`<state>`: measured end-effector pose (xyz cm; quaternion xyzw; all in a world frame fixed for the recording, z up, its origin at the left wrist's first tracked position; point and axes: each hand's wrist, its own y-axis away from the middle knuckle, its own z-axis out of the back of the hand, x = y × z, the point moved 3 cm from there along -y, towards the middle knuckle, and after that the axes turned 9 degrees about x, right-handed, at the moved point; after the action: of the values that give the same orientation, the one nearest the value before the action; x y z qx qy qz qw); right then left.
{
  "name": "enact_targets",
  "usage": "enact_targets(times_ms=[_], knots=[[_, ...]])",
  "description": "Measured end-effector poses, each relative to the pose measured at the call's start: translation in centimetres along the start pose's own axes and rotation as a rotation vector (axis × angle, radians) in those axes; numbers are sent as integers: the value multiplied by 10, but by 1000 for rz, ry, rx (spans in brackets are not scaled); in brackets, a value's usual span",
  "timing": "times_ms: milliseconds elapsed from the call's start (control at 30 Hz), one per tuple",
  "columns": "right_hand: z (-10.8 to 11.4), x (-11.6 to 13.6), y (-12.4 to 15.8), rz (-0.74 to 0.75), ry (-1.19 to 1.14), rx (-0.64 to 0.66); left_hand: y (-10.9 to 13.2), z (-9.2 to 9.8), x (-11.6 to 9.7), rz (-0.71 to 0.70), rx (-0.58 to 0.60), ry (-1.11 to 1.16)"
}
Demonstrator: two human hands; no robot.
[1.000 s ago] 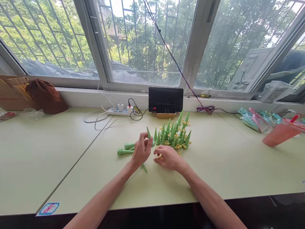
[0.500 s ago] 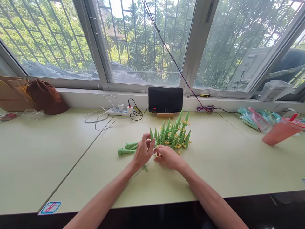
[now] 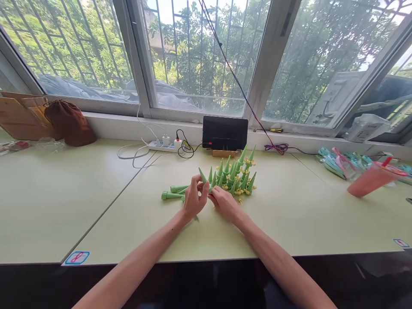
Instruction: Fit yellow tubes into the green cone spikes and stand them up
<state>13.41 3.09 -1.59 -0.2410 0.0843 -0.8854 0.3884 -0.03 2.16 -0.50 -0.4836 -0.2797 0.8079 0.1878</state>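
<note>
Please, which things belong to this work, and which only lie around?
In the work:
green plastic cone in the left hand
standing green plastic cones
lying green plastic cones
small yellow plastic fittings

Lying around:
brown cloth drawstring bag
white plastic power strip
black rectangular screen
pink tapered cup

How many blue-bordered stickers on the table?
2: left sticker at the table's front edge, beside the seam; right sticker along that edge, near the picture's right side. The forearms could hide others.

Holds the bare left forearm [image 3: 138, 262] slanted from lower left, the bare right forearm [image 3: 283, 262] from lower right; pinches mid-frame with the bare left hand [image 3: 194, 198], beside the bent bare right hand [image 3: 225, 204].
</note>
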Motion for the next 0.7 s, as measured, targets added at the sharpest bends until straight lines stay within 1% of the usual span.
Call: enact_targets(times_ms=[167,267,367,500,567,700], knots=[[8,2,2,28,-36,-185,4,-1,0,-10,-56,-14],[8,0,6,-8,-72,-278,5,-1,3,-12,-54,-38],[6,0,10,-35,-67,-334,7,-2,3,-47,-18,-71],[5,3,15,-22,-46,-391,8,-3,0,-99,29,-85],[5,4,16,-21,-47,-415,7,-3,0,-92,56,-63],[5,3,16,-1,-83,-474,2,-3,2,-24,77,61]])
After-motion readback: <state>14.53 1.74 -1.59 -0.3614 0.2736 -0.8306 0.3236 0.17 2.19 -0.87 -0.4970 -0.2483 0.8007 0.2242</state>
